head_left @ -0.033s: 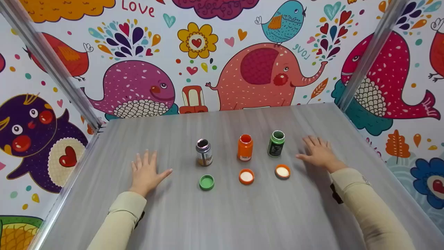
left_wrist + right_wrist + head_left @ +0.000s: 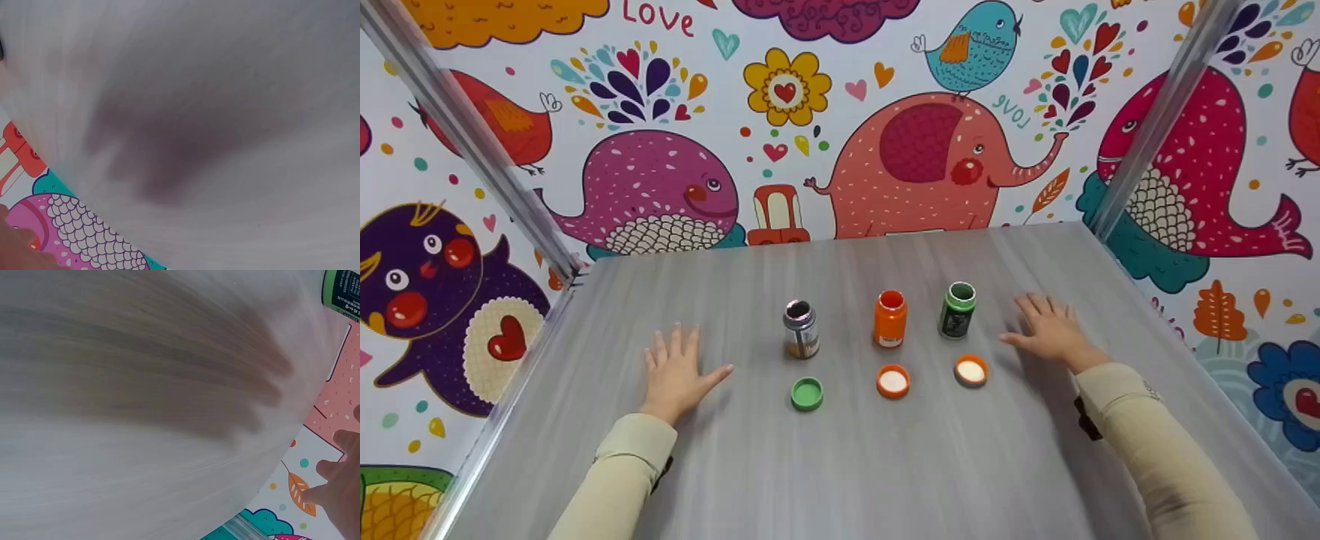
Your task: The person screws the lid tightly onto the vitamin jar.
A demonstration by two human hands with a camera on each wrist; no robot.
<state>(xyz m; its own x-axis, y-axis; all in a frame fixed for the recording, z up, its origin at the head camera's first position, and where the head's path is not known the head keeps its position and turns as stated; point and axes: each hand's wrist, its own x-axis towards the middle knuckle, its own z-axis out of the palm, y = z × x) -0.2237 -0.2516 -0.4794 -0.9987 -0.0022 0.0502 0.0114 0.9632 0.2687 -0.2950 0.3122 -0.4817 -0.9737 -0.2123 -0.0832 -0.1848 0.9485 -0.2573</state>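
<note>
From over here I see the fingers of both hands straight and spread, gripping nothing. The left hand is nearest the silver-grey jar and the green lid, touching neither; its thumb points toward them. The right hand is just beside the green jar, its thumb toward it but apart. Between those two, the orange jar makes a row of three, all upright with uncovered mouths. In front of it lies an orange lid, and in front of the green jar a grey-sided lid. Everything stands on a grey table, against a wall of cartoon animals.
</note>
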